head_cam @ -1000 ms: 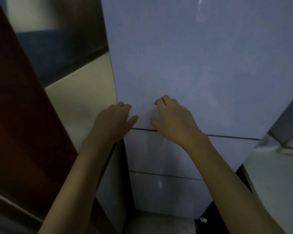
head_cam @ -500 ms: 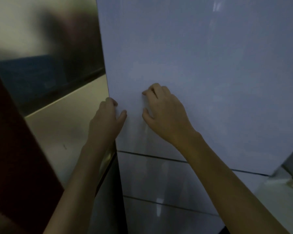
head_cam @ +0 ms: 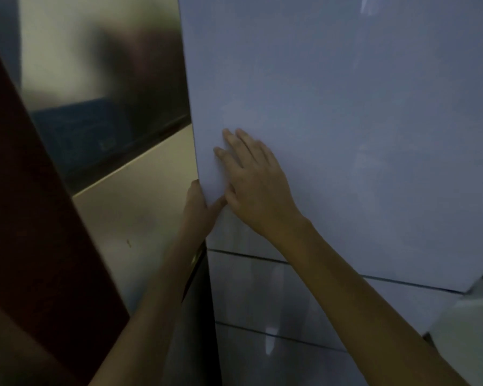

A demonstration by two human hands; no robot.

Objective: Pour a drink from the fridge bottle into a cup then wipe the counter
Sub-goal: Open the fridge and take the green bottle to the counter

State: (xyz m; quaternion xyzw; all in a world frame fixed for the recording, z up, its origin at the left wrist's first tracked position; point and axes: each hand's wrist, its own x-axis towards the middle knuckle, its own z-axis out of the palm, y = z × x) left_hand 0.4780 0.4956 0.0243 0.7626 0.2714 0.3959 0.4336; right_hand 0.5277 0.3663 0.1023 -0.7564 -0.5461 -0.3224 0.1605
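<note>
Head view, left to right: a dark red-brown panel (head_cam: 25,218) slants up the left edge, with a shiny metal surface (head_cam: 103,79) and a cream wall (head_cam: 140,213) beside it. The left hand (head_cam: 198,210) grasps the left edge of the fridge door (head_cam: 346,121), its thumb (head_cam: 216,203) on the front face and its fingers hidden round the edge. Just beside it, the right hand (head_cam: 257,190) lies flat and released on the door's front, fingers (head_cam: 234,143) straight and pointing up-left. That pale blue-grey door fills the right half of the view. Below it sit two drawer fronts (head_cam: 262,288), parted by dark seams.
</note>
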